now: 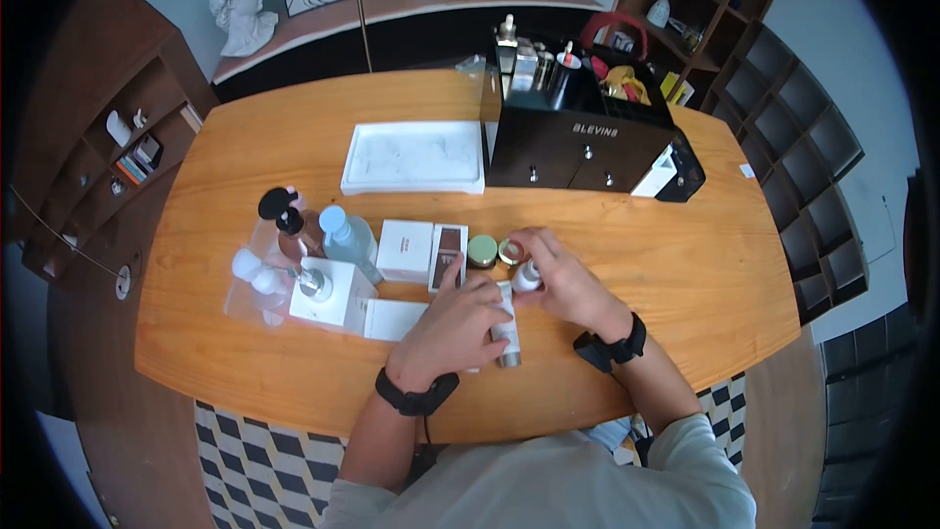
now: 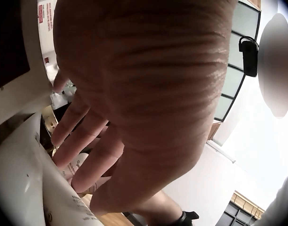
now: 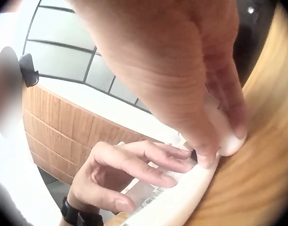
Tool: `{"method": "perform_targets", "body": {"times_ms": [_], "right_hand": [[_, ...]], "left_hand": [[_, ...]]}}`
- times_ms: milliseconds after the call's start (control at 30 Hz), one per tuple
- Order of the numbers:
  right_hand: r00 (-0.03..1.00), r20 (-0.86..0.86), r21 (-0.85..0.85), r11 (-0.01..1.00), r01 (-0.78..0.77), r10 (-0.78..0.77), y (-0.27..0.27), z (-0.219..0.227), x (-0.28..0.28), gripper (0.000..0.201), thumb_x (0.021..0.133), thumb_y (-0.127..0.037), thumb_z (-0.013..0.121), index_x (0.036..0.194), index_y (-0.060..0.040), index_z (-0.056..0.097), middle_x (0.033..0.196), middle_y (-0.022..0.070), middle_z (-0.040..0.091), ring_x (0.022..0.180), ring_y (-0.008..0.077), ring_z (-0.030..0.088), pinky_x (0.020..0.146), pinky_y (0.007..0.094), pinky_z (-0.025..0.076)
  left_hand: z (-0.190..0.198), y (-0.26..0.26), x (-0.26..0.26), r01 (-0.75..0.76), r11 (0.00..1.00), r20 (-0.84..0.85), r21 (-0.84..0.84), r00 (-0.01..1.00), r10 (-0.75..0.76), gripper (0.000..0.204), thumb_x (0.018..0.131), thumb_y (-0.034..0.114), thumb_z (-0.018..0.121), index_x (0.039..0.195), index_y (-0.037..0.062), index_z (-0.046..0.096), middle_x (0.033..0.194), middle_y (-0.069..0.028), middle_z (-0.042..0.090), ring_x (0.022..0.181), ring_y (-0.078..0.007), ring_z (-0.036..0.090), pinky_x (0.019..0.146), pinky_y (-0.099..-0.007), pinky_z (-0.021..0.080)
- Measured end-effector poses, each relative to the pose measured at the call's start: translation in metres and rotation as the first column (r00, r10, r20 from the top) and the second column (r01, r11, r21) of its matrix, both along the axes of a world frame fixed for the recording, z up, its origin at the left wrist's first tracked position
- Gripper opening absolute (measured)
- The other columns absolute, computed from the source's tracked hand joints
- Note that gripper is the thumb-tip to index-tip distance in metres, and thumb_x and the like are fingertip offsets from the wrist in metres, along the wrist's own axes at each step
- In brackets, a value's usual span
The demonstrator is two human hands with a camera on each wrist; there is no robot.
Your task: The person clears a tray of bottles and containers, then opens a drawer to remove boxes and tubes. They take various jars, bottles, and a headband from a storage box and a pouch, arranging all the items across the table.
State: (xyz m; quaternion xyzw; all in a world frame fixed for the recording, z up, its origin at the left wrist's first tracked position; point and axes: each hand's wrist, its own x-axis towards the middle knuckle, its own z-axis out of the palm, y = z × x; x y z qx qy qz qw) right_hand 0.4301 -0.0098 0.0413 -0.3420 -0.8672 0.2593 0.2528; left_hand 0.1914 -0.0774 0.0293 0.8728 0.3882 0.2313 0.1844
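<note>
Head view: right hand (image 1: 571,291) pinches a white bottle (image 1: 527,278); left hand (image 1: 452,321), fingers apart, beside a white tube (image 1: 508,335).

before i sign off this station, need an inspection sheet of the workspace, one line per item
surface: wooden table, bare grain at right
job's things: small white bottle, white tube with silver cap, green-lidded jar
clutter: blue pump bottle, white pump bottle, white tray, black organizer
grippers: right hand pinches the bottle; left hand at the tube, fingers spread, contact unclear
cables: thin cord by left wristband
surroundings: bookcase left, white bust behind, patterned rug below
</note>
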Motion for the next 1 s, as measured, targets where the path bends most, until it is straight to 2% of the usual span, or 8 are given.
{"method": "perform_targets", "body": {"times_ms": [67, 167, 200, 367, 433, 633, 800, 1000], "right_hand": [[0.999, 0.047, 0.115, 0.993, 0.004, -0.009, -0.001, 0.009, 0.002, 0.093, 0.080, -0.011, 0.093, 0.159, -0.0073, 0.045, 0.152, 0.0207, 0.052, 0.129, 0.0414, 0.065, 0.099, 0.0426, 0.060], [0.999, 0.042, -0.069, 0.998, -0.013, 0.016, 0.004, 0.048, 0.015, 0.090, 0.084, -0.017, 0.093, 0.159, -0.0077, 0.046, 0.151, 0.0188, 0.054, 0.121, 0.0332, 0.069, 0.090, 0.0377, 0.062], [0.999, -0.040, -0.004, 0.999, -0.037, 0.037, 0.015, 0.049, 0.022, 0.077, 0.087, -0.018, 0.092, 0.153, -0.0067, 0.055, 0.142, 0.0152, 0.061, 0.111, 0.0258, 0.071, 0.083, 0.0325, 0.062], [0.959, -0.271, 0.078, 0.991, 0.104, -0.080, 0.111, 0.111, 0.012, 0.051, 0.089, -0.016, 0.090, 0.132, -0.0016, 0.066, 0.115, 0.0121, 0.071, 0.101, 0.0241, 0.072, 0.084, 0.0328, 0.060], [0.977, -0.197, 0.287, 0.947, 0.142, -0.087, 0.168, 0.128, 0.001, 0.048, 0.089, -0.012, 0.088, 0.130, -0.0013, 0.065, 0.112, 0.0159, 0.073, 0.101, 0.0277, 0.073, 0.087, 0.0371, 0.061], [0.877, 0.319, 0.456, 0.869, 0.191, -0.360, 0.311, 0.130, -0.047, 0.074, 0.077, -0.027, 0.096, 0.131, 0.0053, 0.056, 0.118, 0.0286, 0.072, 0.118, 0.0469, 0.069, 0.101, 0.0517, 0.057], [0.817, 0.410, 0.348, 0.897, 0.271, -0.406, 0.362, 0.110, -0.057, 0.038, 0.074, -0.029, 0.097, 0.104, -0.0084, 0.085, 0.100, 0.0159, 0.082, 0.098, 0.0356, 0.079, 0.090, 0.0461, 0.062], [0.840, 0.434, 0.295, 0.932, 0.209, -0.326, 0.331, 0.136, -0.051, 0.060, 0.068, -0.031, 0.102, 0.113, 0.0005, 0.078, 0.103, 0.0185, 0.081, 0.099, 0.0358, 0.079, 0.090, 0.0427, 0.062]], "left_hand": [[-0.002, 0.003, 0.001, -0.001, 1.000, 0.008, 0.017, 1.000, 0.001, 0.024, 0.083, 0.027, 0.085, 0.097, 0.0075, 0.084, 0.105, -0.0083, 0.073, 0.120, -0.0275, 0.064, 0.127, -0.0630, 0.029], [-0.002, 0.005, 0.003, -0.031, 0.993, 0.066, 0.110, 0.998, 0.024, 0.017, 0.086, 0.021, 0.082, 0.093, 0.0052, 0.080, 0.101, -0.0085, 0.071, 0.114, -0.0283, 0.065, 0.123, -0.0577, 0.038], [-0.006, 0.008, 0.004, -0.046, 0.989, 0.099, 0.139, 0.995, 0.032, 0.015, 0.087, 0.019, 0.082, 0.092, 0.0049, 0.079, 0.101, -0.0086, 0.070, 0.112, -0.0287, 0.066, 0.122, -0.0563, 0.040], [0.004, 0.010, 0.003, -0.150, 0.955, 0.230, 0.255, 0.969, 0.090, 0.011, 0.090, 0.013, 0.080, 0.089, 0.0034, 0.075, 0.096, -0.0097, 0.069, 0.102, -0.0315, 0.067, 0.112, -0.0514, 0.049], [0.007, 0.012, 0.001, -0.184, 0.947, 0.259, 0.265, 0.959, 0.114, 0.009, 0.090, 0.011, 0.079, 0.089, 0.0032, 0.075, 0.096, -0.0101, 0.069, 0.101, -0.0322, 0.068, 0.106, -0.0495, 0.051], [0.009, 0.014, -0.002, -0.207, 0.933, 0.302, 0.295, 0.946, 0.115, 0.007, 0.089, 0.007, 0.079, 0.088, 0.0028, 0.074, 0.096, -0.0104, 0.069, 0.099, -0.0329, 0.067, 0.096, -0.0455, 0.053], [0.010, 0.014, -0.006, -0.206, 0.938, 0.310, 0.280, 0.944, 0.115, 0.008, 0.089, 0.008, 0.080, 0.090, 0.0027, 0.074, 0.096, -0.0094, 0.069, 0.099, -0.0329, 0.067, 0.094, -0.0445, 0.053], [0.005, 0.015, -0.007, -0.211, 0.938, 0.323, 0.275, 0.939, 0.117, 0.009, 0.090, 0.008, 0.080, 0.091, 0.0028, 0.073, 0.098, -0.0096, 0.069, 0.101, -0.0333, 0.067, 0.095, -0.0445, 0.054]]}}
